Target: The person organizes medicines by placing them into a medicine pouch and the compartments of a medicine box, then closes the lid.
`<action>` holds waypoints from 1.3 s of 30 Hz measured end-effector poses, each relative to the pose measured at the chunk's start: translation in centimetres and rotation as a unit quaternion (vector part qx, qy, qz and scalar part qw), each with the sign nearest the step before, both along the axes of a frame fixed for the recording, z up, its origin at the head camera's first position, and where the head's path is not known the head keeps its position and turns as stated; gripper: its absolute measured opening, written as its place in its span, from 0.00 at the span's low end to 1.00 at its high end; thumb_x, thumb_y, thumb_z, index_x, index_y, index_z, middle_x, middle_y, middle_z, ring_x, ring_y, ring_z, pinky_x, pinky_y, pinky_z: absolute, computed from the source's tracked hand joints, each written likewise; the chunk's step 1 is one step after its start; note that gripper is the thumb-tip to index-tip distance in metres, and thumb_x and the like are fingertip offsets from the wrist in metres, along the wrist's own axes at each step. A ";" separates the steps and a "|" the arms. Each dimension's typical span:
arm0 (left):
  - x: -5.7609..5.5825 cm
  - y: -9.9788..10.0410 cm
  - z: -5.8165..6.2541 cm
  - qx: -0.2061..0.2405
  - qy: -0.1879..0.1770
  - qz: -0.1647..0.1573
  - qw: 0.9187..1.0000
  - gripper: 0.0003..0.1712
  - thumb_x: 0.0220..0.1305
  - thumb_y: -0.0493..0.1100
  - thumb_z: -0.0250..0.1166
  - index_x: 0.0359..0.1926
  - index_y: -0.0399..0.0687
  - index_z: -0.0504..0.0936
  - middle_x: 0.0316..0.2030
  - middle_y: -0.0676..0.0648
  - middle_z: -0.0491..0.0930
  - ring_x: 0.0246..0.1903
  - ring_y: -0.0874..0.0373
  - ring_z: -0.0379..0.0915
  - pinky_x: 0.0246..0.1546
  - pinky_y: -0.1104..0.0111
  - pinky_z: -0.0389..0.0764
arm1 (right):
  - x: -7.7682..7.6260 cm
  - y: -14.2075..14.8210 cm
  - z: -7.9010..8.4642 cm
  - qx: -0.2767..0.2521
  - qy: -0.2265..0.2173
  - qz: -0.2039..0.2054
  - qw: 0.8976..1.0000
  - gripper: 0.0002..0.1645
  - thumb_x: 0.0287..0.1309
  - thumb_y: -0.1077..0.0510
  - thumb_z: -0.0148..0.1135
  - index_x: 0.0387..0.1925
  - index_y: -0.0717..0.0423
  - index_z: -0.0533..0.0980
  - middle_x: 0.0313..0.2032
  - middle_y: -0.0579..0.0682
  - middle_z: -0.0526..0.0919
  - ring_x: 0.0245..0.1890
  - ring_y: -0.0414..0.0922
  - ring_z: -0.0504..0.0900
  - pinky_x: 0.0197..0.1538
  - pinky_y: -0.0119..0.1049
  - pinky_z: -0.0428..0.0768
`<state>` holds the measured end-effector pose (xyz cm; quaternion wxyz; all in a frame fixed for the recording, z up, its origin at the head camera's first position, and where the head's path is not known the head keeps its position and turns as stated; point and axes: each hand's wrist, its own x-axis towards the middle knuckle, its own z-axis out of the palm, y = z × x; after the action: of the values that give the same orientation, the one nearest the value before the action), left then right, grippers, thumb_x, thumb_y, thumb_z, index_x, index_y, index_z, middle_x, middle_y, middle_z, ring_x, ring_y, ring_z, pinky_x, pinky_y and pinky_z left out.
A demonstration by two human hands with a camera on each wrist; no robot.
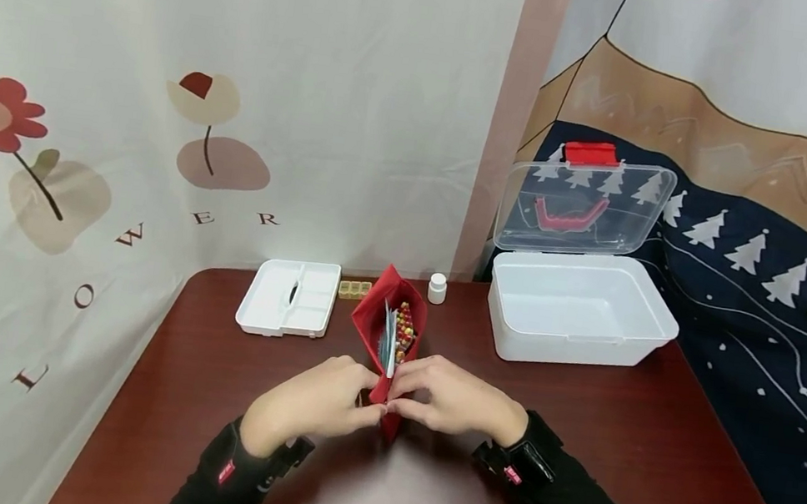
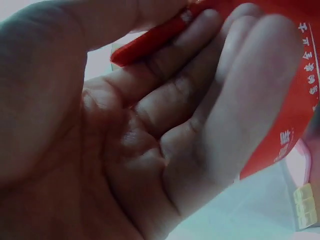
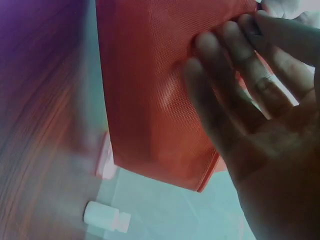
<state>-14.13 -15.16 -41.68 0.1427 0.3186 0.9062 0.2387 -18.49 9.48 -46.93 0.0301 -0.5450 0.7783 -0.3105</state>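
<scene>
A red fabric pouch [image 1: 389,288] stands upright on the table, its mouth spread open at the top. Inside it are red-and-yellow capsules [image 1: 404,332], seemingly in a blister pack, beside flat pale packets [image 1: 388,343]. My left hand [image 1: 321,397] pinches the pouch's near end between thumb and fingers. Close against it, my right hand [image 1: 454,397] pinches the same end from the right. White printing shows on the pouch [image 2: 280,135] in the left wrist view. In the right wrist view, my fingers lie along its plain side [image 3: 150,90].
Beyond the pouch stand a white bottle [image 1: 438,288] and a small yellow compartment box [image 1: 354,290]. An opened white case [image 1: 313,300] lies to the left. At the right is a white box [image 1: 565,352] with its clear lid [image 1: 577,193] raised. Curtains hang behind the table.
</scene>
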 end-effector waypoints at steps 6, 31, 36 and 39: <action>0.3 0.2 0.3 -0.027 0.035 0.000 0.999 0.22 0.70 0.43 0.70 0.20 0.55 0.71 0.16 0.61 0.60 0.19 0.68 0.56 0.23 0.73 0.61 | -0.6 0.4 0.3 0.011 0.069 -0.058 0.996 0.03 0.74 0.54 0.70 0.40 0.43 0.87 0.39 0.37 0.85 0.39 0.35 0.83 0.47 0.26 0.82; 1.0 0.1 1.3 -0.047 0.090 0.058 0.993 0.28 0.65 0.40 0.68 0.13 0.59 0.63 0.12 0.62 0.50 0.19 0.66 0.50 0.22 0.72 0.58 | -3.4 0.9 0.8 -0.019 0.146 -0.254 0.956 0.02 0.69 0.59 0.71 0.37 0.50 0.86 0.36 0.43 0.83 0.32 0.38 0.80 0.39 0.35 0.83; 1.5 -0.5 2.0 -0.035 0.088 0.056 0.994 0.27 0.61 0.38 0.67 0.11 0.60 0.64 0.11 0.64 0.50 0.18 0.68 0.50 0.22 0.72 0.56 | -5.9 1.6 1.1 -0.052 0.147 -0.312 0.937 0.03 0.67 0.63 0.70 0.35 0.56 0.84 0.35 0.49 0.84 0.33 0.46 0.82 0.41 0.43 0.84; 1.6 -0.8 2.1 -0.035 0.090 0.059 0.994 0.26 0.59 0.38 0.67 0.11 0.60 0.66 0.11 0.64 0.51 0.18 0.68 0.51 0.22 0.72 0.57 | -7.1 1.9 1.2 -0.051 0.132 -0.339 0.930 0.04 0.69 0.63 0.69 0.36 0.59 0.86 0.34 0.52 0.85 0.34 0.49 0.84 0.42 0.46 0.84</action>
<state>-12.56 -15.93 -39.56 0.0572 0.2792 0.9405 0.1850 -25.56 11.38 -45.73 -0.2074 -0.2856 0.8967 -0.2670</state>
